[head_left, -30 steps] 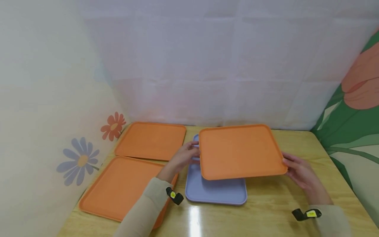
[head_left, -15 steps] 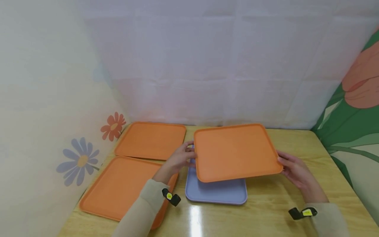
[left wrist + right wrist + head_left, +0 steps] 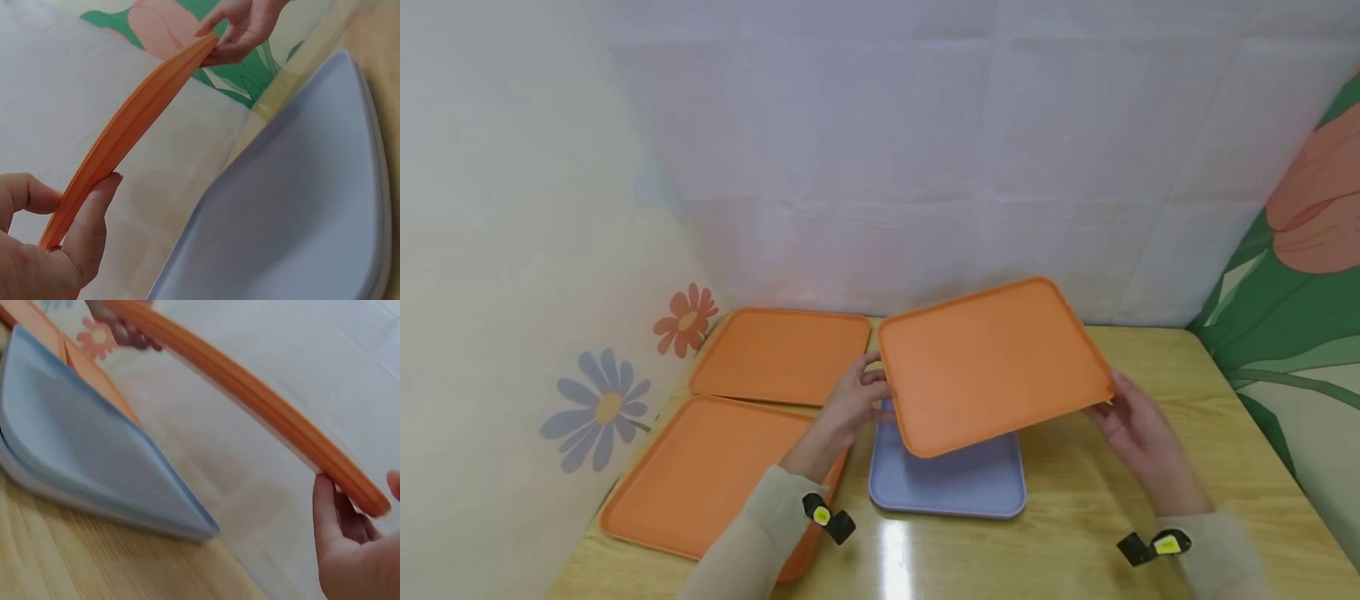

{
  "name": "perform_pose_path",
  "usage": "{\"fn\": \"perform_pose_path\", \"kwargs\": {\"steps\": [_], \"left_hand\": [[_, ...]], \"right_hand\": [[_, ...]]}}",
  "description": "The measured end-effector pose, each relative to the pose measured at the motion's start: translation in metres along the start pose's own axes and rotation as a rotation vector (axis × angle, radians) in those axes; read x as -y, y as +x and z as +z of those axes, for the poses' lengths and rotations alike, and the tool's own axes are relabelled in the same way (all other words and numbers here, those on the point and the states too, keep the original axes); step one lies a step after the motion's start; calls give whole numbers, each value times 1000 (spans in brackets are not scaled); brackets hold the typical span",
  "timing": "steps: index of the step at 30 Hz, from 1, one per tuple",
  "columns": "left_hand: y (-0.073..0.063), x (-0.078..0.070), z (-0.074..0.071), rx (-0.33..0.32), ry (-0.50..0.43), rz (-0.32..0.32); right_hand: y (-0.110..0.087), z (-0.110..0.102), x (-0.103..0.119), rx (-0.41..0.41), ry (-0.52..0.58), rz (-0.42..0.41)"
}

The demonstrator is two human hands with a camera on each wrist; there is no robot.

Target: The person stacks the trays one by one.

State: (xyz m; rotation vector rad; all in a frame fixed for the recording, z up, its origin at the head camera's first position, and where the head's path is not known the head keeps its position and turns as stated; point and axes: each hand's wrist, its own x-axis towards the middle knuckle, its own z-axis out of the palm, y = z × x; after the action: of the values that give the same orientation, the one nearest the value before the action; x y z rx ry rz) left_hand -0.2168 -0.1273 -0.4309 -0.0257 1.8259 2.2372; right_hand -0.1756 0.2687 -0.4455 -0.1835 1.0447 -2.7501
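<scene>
Left hand [image 3: 848, 404] and right hand [image 3: 1141, 431] grip an orange rectangular plastic tray [image 3: 996, 367], long axis running left to right, aslant.

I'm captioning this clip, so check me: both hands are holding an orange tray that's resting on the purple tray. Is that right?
Not quite: the orange tray isn't resting on the purple tray. The left wrist view shows it raised clear, held by the left hand and right hand.
</scene>
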Motion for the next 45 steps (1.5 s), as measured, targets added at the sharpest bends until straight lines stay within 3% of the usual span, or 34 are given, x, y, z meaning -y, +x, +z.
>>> {"fn": "perform_pose_path", "kwargs": {"steps": [8, 15, 21, 32, 40, 45], "left_hand": [[-6, -1, 8, -93, -102, 50], [-6, 6, 15, -127, -174, 111], [-7, 14, 16, -152, -163, 139], [-13, 22, 23, -179, -166, 144], [-16, 26, 21, -149, -178, 90], [-19, 18, 4, -12, -212, 22]], "right_hand": [[6, 42, -33, -70, 3, -34], [16, 68, -66, -168, -62, 38], [22, 76, -80, -216, -45, 73], [26, 81, -83, -329, -18, 35], [29, 74, -77, -323, -10, 62], [30, 60, -65, -254, -61, 106]]}}
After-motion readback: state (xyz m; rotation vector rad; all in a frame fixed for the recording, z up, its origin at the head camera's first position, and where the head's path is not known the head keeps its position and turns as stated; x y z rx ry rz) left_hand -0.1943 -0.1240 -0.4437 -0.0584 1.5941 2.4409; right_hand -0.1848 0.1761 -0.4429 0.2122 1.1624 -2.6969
